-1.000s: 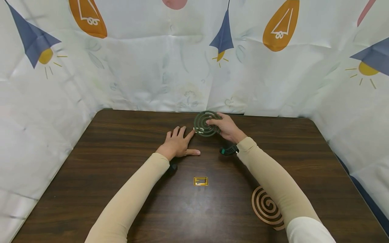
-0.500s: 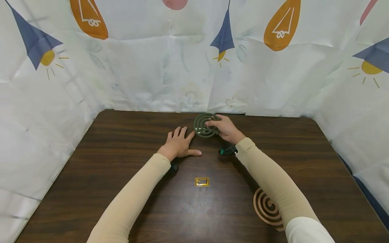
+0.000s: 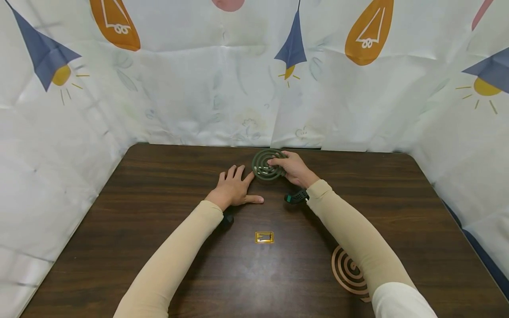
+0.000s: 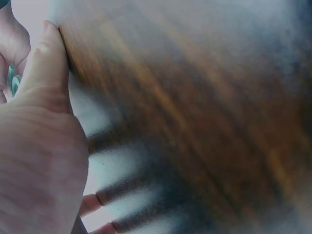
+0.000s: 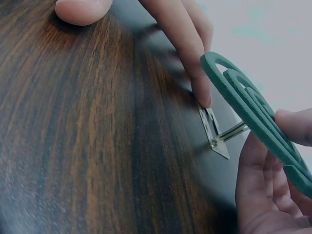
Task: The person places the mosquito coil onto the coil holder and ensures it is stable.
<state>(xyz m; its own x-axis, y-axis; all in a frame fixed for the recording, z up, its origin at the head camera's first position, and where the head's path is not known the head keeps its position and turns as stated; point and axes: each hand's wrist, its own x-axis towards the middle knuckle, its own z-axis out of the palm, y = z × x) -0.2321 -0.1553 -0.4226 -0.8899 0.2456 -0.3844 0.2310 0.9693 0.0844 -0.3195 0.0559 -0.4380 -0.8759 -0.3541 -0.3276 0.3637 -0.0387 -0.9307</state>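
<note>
Slightly lower than a second ago, the green coil [image 5: 246, 112] tilts over the metal stand [image 5: 221, 147], apparently meeting its prong; our right hand [image 3: 296, 168] pinches the coil, while our left hand [image 3: 230, 189], fingers spread, touches the stand.

From the near side, the left arm [image 3: 171, 260] slants far and rightward, while the right arm [image 3: 355, 234] slants far and leftward. The left hand [image 3: 232, 190] is palm down, its fingers [image 3: 239, 172] spread toward the far side and its thumb [image 3: 254, 199] pointing right. Slightly farther and to the right, the right hand [image 3: 297, 170] pinches, thumb pointing left and fingers curled.
</note>
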